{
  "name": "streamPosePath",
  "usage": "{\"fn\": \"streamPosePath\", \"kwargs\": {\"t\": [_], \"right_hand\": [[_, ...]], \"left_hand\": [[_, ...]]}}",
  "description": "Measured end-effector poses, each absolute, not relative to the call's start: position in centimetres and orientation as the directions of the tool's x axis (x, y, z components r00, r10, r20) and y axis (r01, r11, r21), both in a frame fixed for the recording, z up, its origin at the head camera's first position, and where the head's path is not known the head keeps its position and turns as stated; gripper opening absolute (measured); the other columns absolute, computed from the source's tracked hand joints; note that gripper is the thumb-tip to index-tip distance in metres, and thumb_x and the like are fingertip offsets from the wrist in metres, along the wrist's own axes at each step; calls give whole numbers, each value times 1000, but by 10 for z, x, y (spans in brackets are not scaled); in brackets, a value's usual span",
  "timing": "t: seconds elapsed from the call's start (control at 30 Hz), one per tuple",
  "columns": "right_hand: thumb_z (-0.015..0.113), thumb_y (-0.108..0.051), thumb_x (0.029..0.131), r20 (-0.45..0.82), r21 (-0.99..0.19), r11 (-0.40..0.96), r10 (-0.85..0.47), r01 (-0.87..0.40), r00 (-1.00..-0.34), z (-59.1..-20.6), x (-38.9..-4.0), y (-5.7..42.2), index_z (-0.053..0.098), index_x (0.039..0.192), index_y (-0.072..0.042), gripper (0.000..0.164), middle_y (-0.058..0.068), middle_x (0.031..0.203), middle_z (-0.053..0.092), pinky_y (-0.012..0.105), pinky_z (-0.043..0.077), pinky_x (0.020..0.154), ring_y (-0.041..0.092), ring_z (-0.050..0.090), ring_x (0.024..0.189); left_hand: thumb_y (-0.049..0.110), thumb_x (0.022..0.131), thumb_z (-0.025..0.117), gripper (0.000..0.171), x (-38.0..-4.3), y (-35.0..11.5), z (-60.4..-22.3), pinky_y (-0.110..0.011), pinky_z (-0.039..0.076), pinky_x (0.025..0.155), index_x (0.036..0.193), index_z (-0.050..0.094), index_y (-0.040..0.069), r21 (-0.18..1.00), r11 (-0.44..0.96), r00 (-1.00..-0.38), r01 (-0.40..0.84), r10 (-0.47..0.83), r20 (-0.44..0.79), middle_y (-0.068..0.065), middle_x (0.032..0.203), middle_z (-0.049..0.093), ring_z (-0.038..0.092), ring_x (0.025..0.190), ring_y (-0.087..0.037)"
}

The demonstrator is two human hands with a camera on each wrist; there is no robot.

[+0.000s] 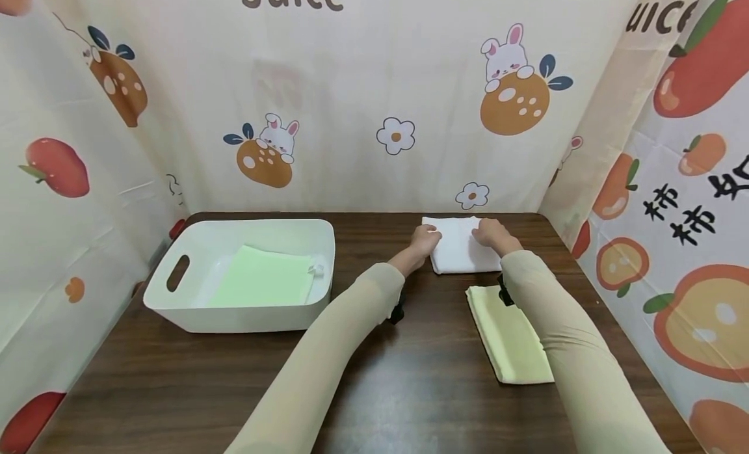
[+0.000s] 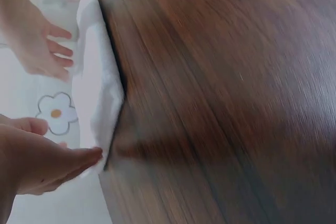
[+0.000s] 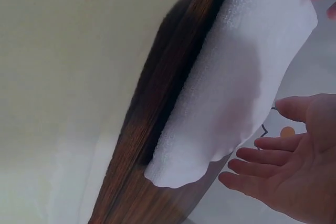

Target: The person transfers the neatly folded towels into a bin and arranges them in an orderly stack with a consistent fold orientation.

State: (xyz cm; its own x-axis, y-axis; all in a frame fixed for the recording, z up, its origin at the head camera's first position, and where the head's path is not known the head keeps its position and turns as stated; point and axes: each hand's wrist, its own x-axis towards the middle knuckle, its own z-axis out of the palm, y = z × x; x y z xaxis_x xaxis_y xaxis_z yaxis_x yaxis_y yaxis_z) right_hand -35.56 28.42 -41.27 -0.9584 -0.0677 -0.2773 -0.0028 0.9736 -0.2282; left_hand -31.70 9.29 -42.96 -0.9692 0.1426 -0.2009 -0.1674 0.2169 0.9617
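Note:
A folded white towel (image 1: 459,249) lies near the table's far edge, both hands at it. My left hand (image 1: 424,240) is at its left side; in the left wrist view the fingertips (image 2: 94,155) of this hand overlap the towel's edge. On the right side, my right hand (image 1: 495,235) reaches over the towel in the head view. The right wrist view shows this hand (image 3: 289,166) with fingers spread and extended beside the towel's white terry surface (image 3: 220,93). Nearer to me, a folded pale yellow towel (image 1: 506,337) lies partly under the right forearm.
On the left of the dark wooden table (image 1: 404,389) stands a white plastic basket (image 1: 246,319) with handle holes. Inside it lies a light green folded cloth (image 1: 263,278) with a white tag. Printed curtains (image 1: 363,83) hang behind and at both sides.

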Motion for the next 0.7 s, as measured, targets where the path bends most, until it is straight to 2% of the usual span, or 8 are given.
{"fn": "streamPosePath", "kwargs": {"t": [0.3,0.53,0.7], "right_hand": [[44,-11,101,-268,-240,970,-38,28,-963,-419,-357,285,52,125,22,41,36,117,58,48,48,82,37,54,90],[61,-10,96,-198,-276,958,25,80,-980,-427,-357,289,54,122,22,42,39,119,59,55,51,87,40,59,95],[67,-13,95,-156,-276,957,47,89,-987,-431,-360,289,56,121,21,44,39,118,60,54,52,87,41,61,96]], "left_hand": [[2,102,43,44,-320,89,-434,-41,38,113,145,47,-7,966,132,-963,-220,126,-237,-20,150,46,41,141,-34],[4,98,52,47,-321,93,-437,-44,42,109,144,49,-5,968,89,-959,-235,139,-245,-21,149,46,45,137,-36],[7,96,58,52,-322,98,-438,-44,44,107,146,48,-2,964,129,-961,-233,120,-248,-18,149,46,47,135,-35]]}}
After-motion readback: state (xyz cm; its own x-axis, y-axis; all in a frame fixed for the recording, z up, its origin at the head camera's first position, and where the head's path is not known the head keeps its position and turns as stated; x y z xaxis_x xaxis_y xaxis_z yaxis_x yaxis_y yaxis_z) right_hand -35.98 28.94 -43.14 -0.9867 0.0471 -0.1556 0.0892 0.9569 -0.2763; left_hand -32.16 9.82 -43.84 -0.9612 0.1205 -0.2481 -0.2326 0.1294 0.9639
